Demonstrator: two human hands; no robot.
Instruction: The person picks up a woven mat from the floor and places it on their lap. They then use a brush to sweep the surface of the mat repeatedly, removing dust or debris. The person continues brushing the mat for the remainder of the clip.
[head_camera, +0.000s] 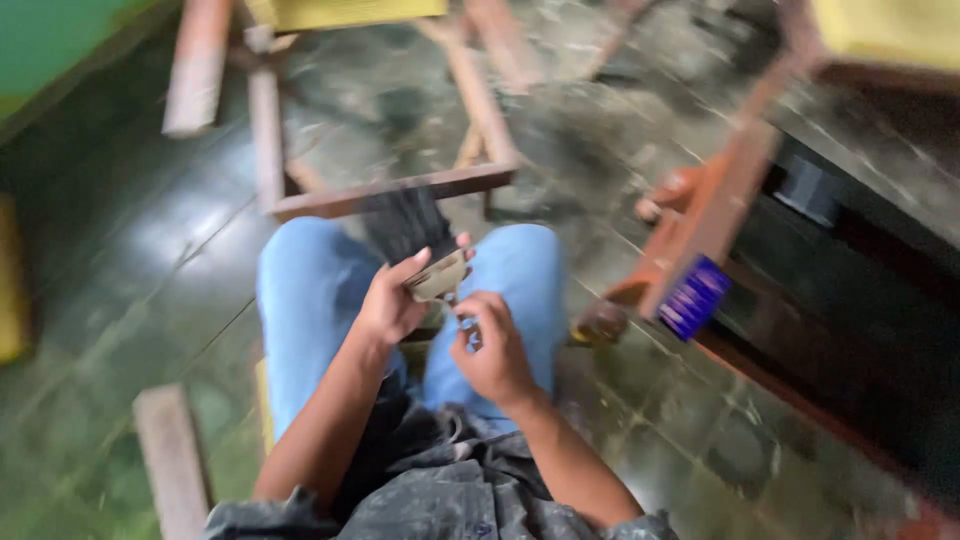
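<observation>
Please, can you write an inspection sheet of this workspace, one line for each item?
Surface: dark tiled floor, dusty and stained; picture blurred.
Job's things: paintbrush with dark bristles and metal band, held over the knees.
Clutter: loose wooden plank on floor at left; blue label on a reddish frame.
Grippers: left hand grips the brush at its band; right hand closed at the handle end.
Cables: nothing seen.
Surroundings: reddish-brown wooden frame ahead, yellow seat panels above, green wall at upper left.
</observation>
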